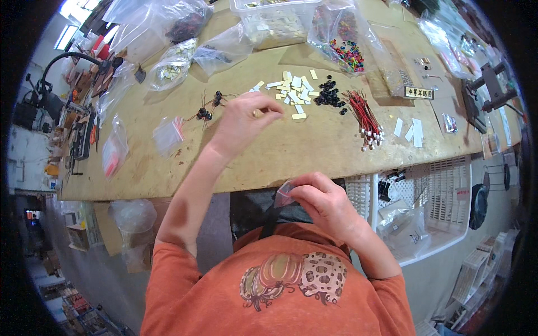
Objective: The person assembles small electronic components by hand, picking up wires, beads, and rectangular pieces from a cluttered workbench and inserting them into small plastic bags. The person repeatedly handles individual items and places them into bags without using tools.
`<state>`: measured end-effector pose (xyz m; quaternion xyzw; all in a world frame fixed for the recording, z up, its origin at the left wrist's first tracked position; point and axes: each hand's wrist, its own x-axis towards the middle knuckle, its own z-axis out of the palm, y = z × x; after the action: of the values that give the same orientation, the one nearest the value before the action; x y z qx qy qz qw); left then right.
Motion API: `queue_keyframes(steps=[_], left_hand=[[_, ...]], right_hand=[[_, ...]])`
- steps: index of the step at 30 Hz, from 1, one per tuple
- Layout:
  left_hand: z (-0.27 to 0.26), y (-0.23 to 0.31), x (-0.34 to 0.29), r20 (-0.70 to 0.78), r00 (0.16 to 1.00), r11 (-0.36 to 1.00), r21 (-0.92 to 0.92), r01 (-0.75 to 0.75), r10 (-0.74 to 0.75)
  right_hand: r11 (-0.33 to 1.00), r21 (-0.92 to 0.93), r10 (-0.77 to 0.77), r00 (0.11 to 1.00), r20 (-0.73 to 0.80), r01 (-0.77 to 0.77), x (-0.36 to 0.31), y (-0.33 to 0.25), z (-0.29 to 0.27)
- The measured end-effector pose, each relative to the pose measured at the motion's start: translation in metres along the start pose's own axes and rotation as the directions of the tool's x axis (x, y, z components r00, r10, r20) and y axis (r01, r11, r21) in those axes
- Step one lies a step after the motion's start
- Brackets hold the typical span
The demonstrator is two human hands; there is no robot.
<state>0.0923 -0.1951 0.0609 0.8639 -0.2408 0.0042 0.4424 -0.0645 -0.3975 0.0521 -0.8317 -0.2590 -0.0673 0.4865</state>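
Observation:
My left hand [246, 120] is over the table, just left of a loose pile of small pale-yellow and white rectangular pieces [296, 88]. Its fingers are curled together; a small tan spot shows among them, but I cannot make out what it is. Low at the table's front edge, my right hand [325, 200] pinches a small clear zip bag [284, 193] with a reddish strip. Black wired parts [204, 113] lie to the left of my left hand. Small black round parts [329, 95] and a bundle of red and black wires with white connectors [365, 120] lie to the right of the pile.
Small zip bags [168, 136] lie at the left. White strips [414, 133] are at the right. A clear tub [274, 22] and a bag of colourful parts [346, 53] stand at the back. Below the table's right side is a white plastic basket [443, 218].

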Motion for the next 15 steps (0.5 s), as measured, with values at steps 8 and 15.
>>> queue_keyframes(steps=[8,15], left_hand=[[0.042,0.002,0.023,0.123,0.981,0.988,0.029,0.150,-0.153],[0.044,0.004,0.018,0.105,0.994,0.985,0.167,-0.033,0.016]], right_hand=[[1.000,0.004,-0.008,0.999,-0.041,0.009,-0.009,0.005,-0.005],[0.999,-0.032,-0.014,0.998,-0.058,0.013,-0.016,0.010,-0.016]])
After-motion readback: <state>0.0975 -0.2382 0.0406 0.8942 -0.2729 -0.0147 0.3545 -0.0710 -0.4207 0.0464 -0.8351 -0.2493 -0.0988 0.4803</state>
